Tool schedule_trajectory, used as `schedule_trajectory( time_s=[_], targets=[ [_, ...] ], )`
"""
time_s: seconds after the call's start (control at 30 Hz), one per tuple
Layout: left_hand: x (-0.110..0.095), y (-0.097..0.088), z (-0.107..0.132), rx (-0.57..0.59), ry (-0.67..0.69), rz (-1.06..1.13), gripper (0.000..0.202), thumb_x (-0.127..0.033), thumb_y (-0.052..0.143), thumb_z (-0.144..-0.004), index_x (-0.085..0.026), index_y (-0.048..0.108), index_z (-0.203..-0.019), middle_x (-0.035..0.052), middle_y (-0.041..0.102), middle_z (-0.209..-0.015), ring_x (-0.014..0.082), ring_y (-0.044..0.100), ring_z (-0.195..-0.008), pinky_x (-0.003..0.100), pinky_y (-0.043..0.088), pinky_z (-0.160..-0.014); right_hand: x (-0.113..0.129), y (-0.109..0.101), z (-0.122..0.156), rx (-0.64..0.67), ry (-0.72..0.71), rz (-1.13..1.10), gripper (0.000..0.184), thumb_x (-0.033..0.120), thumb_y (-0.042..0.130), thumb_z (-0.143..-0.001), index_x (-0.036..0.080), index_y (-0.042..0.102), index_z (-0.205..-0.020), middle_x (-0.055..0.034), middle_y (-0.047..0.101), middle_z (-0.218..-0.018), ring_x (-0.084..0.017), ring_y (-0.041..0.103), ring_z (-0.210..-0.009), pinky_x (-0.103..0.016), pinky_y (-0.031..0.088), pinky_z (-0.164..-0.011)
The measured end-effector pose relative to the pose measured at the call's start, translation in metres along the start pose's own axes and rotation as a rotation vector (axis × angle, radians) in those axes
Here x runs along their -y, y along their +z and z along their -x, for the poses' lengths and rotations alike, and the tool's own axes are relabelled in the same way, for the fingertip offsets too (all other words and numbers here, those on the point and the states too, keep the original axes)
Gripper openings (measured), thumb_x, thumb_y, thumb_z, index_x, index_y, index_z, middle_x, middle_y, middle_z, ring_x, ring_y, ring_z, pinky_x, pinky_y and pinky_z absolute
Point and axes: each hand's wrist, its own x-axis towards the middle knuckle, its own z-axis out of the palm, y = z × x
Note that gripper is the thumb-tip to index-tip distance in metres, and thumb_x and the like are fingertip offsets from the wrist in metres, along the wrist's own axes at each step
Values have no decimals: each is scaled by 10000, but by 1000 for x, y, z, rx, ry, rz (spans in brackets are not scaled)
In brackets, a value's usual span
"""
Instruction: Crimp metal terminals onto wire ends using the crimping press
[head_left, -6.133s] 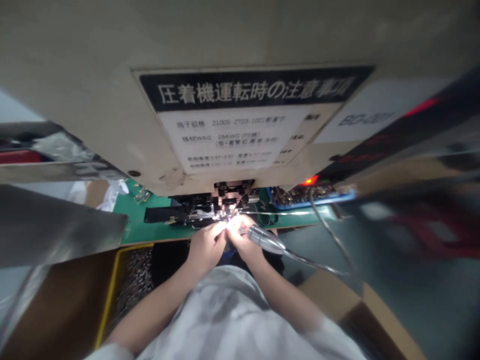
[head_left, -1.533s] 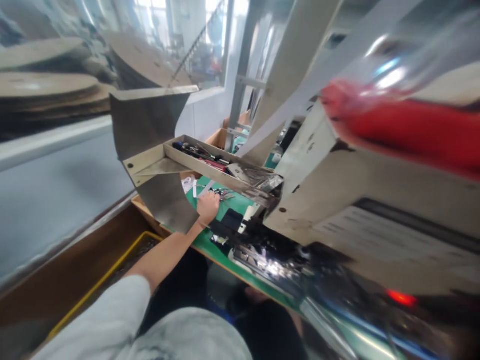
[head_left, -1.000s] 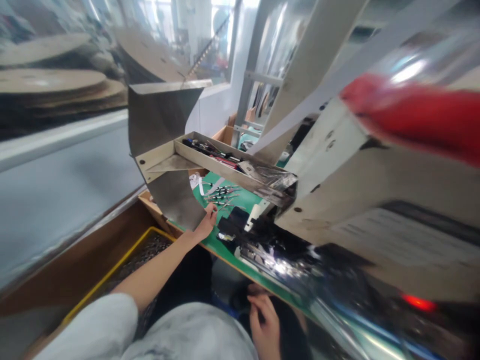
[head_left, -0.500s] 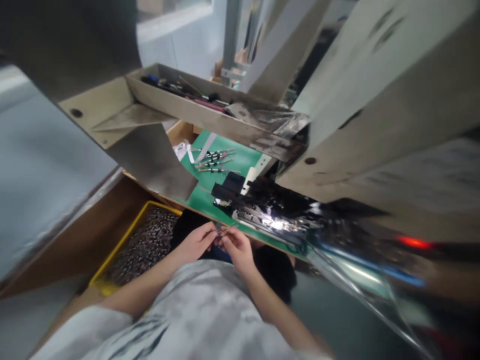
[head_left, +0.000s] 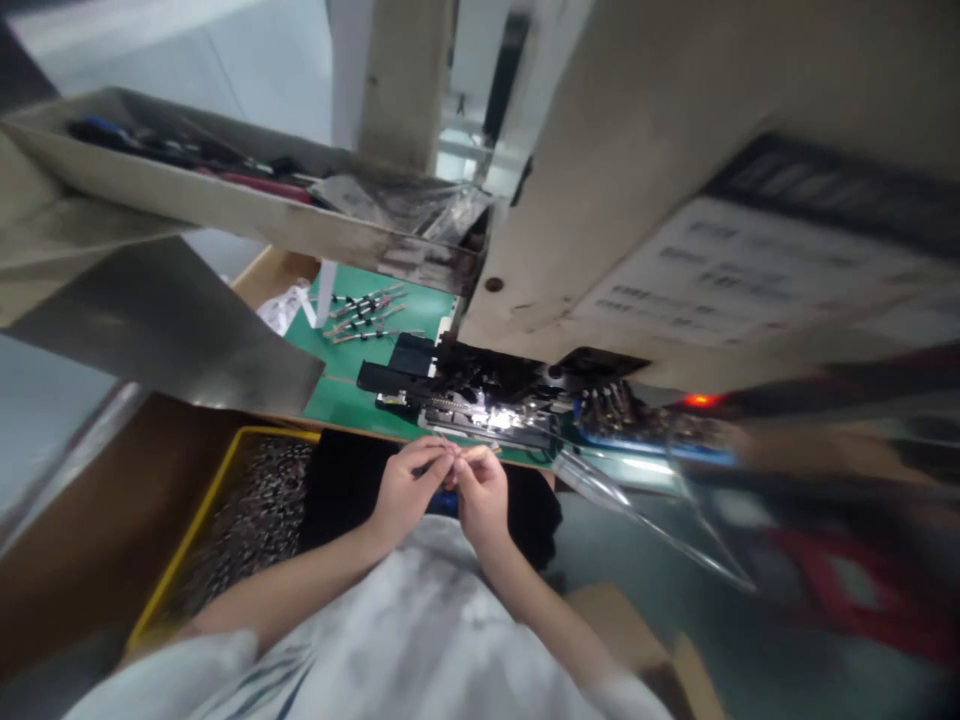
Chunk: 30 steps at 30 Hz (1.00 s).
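Note:
My left hand [head_left: 409, 485] and my right hand [head_left: 481, 488] meet in front of my body, just short of the table edge. Thumbs and fingertips of both are pinched together and touch one another. Whatever sits between them is too small and blurred to name. Right beyond the hands is a machine's metal work area [head_left: 495, 415], lit by a bright lamp. Several thin rod-like pieces with black bands [head_left: 364, 315] lie on the green table top [head_left: 341, 400], farther off to the left.
A yellow-rimmed bin [head_left: 187, 535] full of small parts stands at lower left. Overhead runs a metal tray [head_left: 225, 205] holding tools and a plastic bag. The machine's large beige body [head_left: 637, 200] fills the upper right. A clear tube [head_left: 652, 520] slants down on the right.
The view has swung to the right, so the tray and machine appear farther left. Both hands stay pinched together, raised slightly in view and closer to the lit work area.

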Motion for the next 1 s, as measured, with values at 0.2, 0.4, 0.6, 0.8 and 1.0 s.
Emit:
schedule_trajectory(
  time_s=[0.2,0.4,0.6,0.8,1.0],
  targets=[
    [-13,14,-7,127,-93,84,223,-336,602,-898,-180,752,-844,82,707,-1086,218,625,-1097,338,487,-987,11,-10,1,-38,-52,-41,274,360,725,-802,222,490,-780,46,534,-724,-98,520,-572,-229,459,-562],
    [-33,19,-17,236,-166,-6,252,-378,566,-910,-179,709,-852,37,711,-837,166,668,-790,251,537,-718,29,-23,0,-96,-264,203,195,316,743,-776,211,579,-777,3,516,-819,-135,530,-706,-265,476,-655],
    [-35,26,-24,265,-30,-395,219,-339,490,-937,-218,664,-883,-6,690,-728,148,646,-667,230,483,-621,55,-29,-6,-130,-304,466,91,293,662,-843,214,706,-831,-28,662,-818,-184,631,-761,-315,527,-717],
    [-16,38,-29,156,179,-695,235,-267,462,-932,-224,665,-1043,56,742,-986,216,698,-878,292,524,-756,66,-30,-19,-186,-258,489,134,304,675,-830,215,721,-919,-25,738,-854,-209,698,-797,-340,581,-732],
    [-9,46,-29,110,308,-745,252,-238,454,-943,-233,674,-1064,57,742,-1008,204,697,-902,290,534,-809,64,-31,-19,-210,-233,431,206,288,681,-822,212,717,-1010,-42,754,-974,-233,712,-924,-395,592,-861]
  ],
)
